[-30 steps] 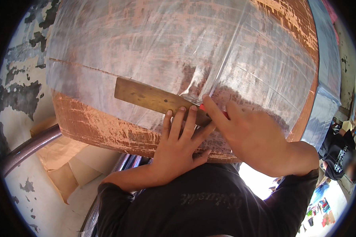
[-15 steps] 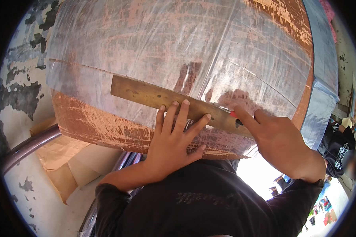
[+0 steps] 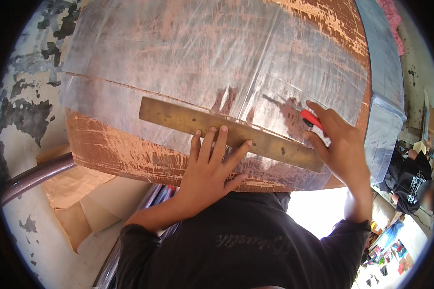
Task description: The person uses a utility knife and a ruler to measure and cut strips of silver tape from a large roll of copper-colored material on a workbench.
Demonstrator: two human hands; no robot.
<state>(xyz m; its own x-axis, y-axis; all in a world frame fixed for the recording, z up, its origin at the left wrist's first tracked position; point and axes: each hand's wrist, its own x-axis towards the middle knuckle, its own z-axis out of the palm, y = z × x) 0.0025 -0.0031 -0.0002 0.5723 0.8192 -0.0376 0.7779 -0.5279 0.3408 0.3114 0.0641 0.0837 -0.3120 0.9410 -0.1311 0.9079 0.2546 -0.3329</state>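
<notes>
My left hand lies with its fingers spread flat on a long brass-coloured straightedge, pressing it down. The straightedge rests slantwise on a clear plastic sheet. My right hand is closed around a red-handled cutter knife, raised above the sheet near the straightedge's right end; its blade is hard to make out. A thin dark line crosses the sheet from the left, just above the straightedge, and seems to run along its upper edge. Reflections of the right hand show on the glossy plastic.
Beneath the sheet is a worn brown tabletop. Grey-blue covering lies along its right side. Brown paper and a shiny roll stand at the left, by a peeling wall. Another person in black is at the far right.
My right hand has lifted off the straightedge's right end and moved up and right with the cutter knife, baring that end. My left hand stays on the straightedge.
</notes>
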